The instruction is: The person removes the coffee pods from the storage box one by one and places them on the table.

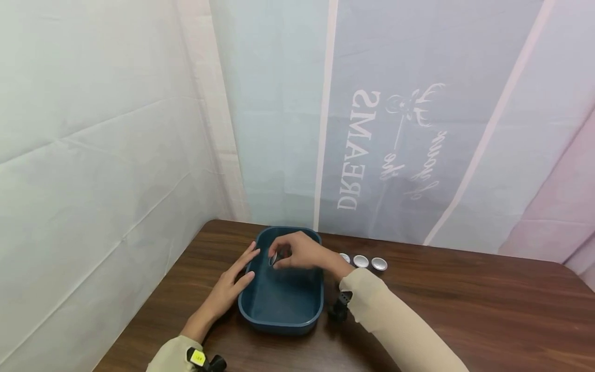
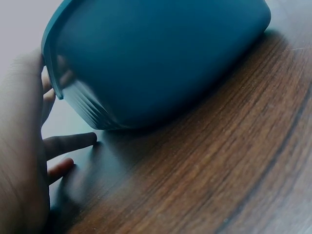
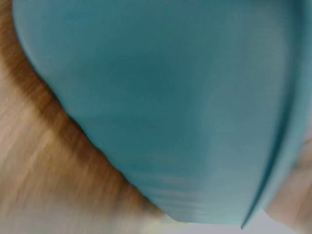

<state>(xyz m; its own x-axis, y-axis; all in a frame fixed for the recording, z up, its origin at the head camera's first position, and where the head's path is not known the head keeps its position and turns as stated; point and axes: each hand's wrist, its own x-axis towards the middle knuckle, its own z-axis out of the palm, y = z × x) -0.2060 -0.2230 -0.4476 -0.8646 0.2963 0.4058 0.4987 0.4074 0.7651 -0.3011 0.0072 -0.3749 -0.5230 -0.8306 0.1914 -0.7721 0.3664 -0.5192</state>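
Note:
A blue rectangular plastic tub [image 1: 281,327] stands on the wooden table. My right hand [image 1: 299,251] is over its inside, pinching a small round silver disc [image 1: 272,259] on edge between thumb and fingers. Along the tub's left side lies my left hand [image 1: 229,285], fingers spread and mostly straight, touching the rim. From the left wrist, the hand [image 2: 22,146] is seen beside the tub's outer wall [image 2: 161,58]. The tub's wall [image 3: 161,107] fills most of the blurred right wrist view, which hides the disc. Three similar silver discs [image 1: 360,261] lie right of the tub, one partly behind my right wrist.
The brown wooden table [image 1: 465,305] extends to the right of the tub. A pale printed cloth [image 1: 409,155] hangs behind the table, and a white cloth [image 1: 102,155] hangs along the left. Each wrist wears a black camera mount [image 1: 339,307].

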